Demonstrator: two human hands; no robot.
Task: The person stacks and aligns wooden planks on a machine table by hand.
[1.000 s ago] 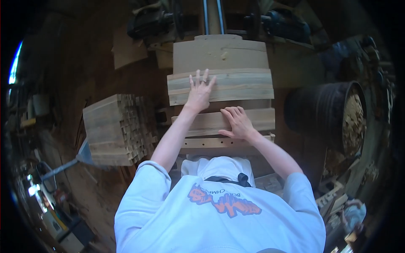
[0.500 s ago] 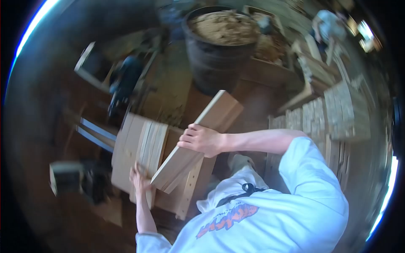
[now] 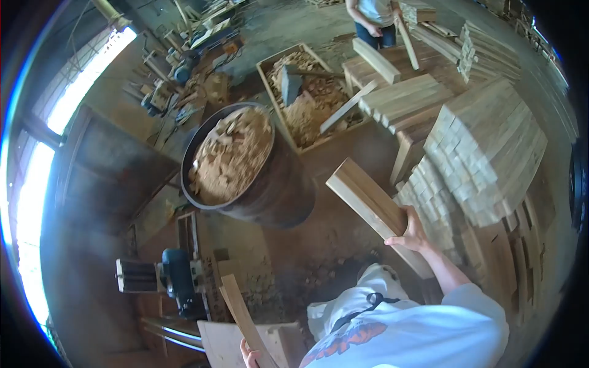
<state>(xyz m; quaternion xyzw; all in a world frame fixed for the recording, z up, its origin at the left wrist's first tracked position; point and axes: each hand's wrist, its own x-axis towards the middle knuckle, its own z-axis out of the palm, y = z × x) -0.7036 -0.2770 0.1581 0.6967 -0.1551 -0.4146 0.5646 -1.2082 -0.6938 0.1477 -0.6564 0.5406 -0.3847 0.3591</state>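
The right hand (image 3: 412,233) is holding a board (image 3: 368,199) by its near end, grip clamped across the long edges, with the far end tilting up toward 11 o'clock over the floor (image 3: 331,245). The board's free end is hanging near the barrel (image 3: 279,196), which is sitting at its 9 o'clock, and a strip of bare floor is showing between them. At the board's 3 o'clock a stack (image 3: 491,141) of cut timber is standing just beside the hand, its stepped ends crowding the board's right edge. The left hand (image 3: 248,354) is sitting at 6 o'clock on the frame's bottom edge, grip closed on a slat (image 3: 236,306) that is leaning up toward 11 o'clock beside a panel (image 3: 215,343). A machine (image 3: 178,276) is standing at the slat's 9 o'clock. Another person (image 3: 374,18) is working at 12 o'clock, well apart.
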